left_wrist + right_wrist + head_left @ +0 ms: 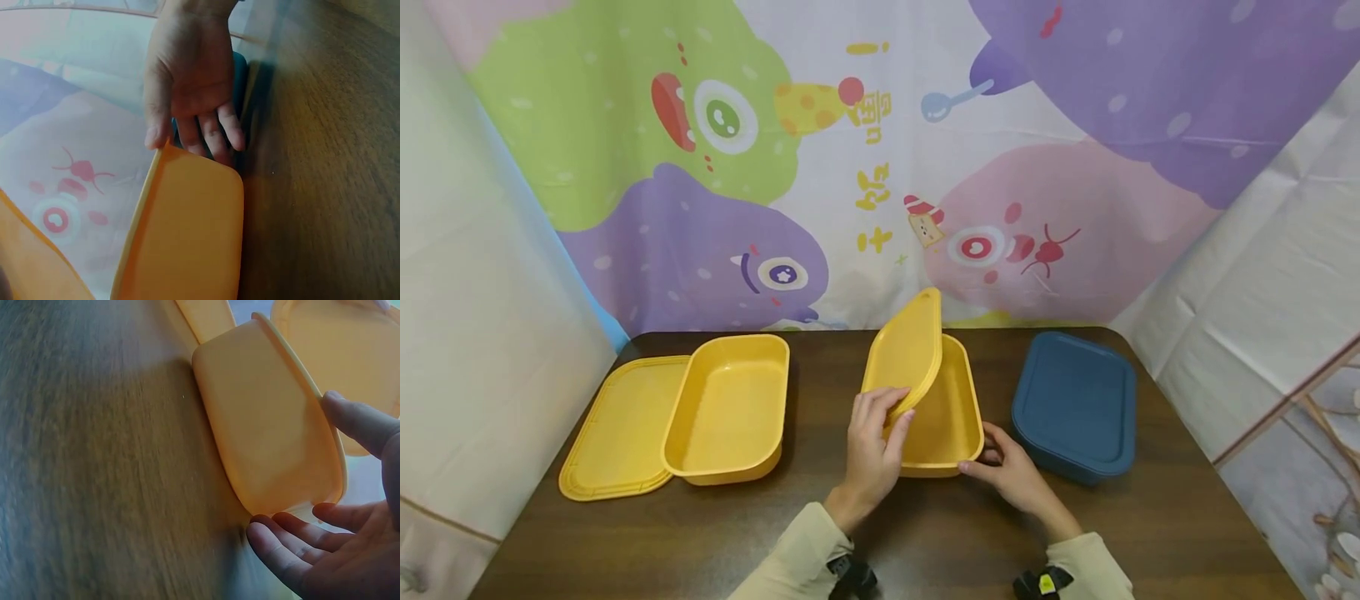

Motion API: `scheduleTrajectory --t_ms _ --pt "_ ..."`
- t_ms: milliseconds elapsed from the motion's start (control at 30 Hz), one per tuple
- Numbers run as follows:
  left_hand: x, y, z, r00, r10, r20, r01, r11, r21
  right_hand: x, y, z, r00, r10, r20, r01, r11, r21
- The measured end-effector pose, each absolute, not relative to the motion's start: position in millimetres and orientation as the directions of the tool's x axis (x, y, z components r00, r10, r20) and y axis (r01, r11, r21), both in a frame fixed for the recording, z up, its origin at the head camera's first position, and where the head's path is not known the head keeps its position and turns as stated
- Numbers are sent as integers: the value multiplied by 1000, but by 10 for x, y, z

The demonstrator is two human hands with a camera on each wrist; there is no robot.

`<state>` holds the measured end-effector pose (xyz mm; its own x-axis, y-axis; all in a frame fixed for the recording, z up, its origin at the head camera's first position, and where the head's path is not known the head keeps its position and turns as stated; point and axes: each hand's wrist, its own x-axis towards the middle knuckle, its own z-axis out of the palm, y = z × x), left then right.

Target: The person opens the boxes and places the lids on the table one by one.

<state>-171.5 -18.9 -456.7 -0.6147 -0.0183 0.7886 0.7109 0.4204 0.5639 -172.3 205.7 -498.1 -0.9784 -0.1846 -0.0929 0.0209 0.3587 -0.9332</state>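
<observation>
My left hand (872,446) pinches the near edge of a yellow lid (901,350), which tilts up over the left part of a yellow food container (953,404). That container sits on the table, its inside partly hidden by the lid. At its near right corner is my right hand (1015,475). The right wrist view shows the right thumb (356,422) on the container's rim and the fingers bent against its lower side. In the left wrist view, the raised lid (37,262) shows only at the lower left.
Further left, a second yellow container (730,408) overlaps its flat yellow lid (621,433) on the dark wooden table (925,542). A blue lidded container (1075,404) stands just right of my right hand. Behind the table hangs a cartoon-printed cloth (880,275).
</observation>
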Motion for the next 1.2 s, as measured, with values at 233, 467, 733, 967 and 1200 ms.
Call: scheduleTrajectory --t_ms 233,467,733,967,1200 --pt "-1720 -214 -4558 -612 -97 785 710 369 599 -1720 2055 -4990 -982 -163 -98 34 360 -932" --pt "-1689 -230 -4544 -640 -163 751 695 295 656 -1705 2051 -4969 -978 -168 -124 59 347 -936" --pt "-1701 -226 -4520 -669 -213 712 667 250 702 -1723 2074 -4952 -980 -158 -122 60 353 -934" --pt "-1691 -228 -4516 -690 -239 683 661 176 729 -1721 2097 -4970 -981 -153 -120 60 349 -935" --pt "-1703 -237 -4542 -702 -295 649 656 86 749 -1717 2108 -4966 -982 -151 -115 59 337 -940"
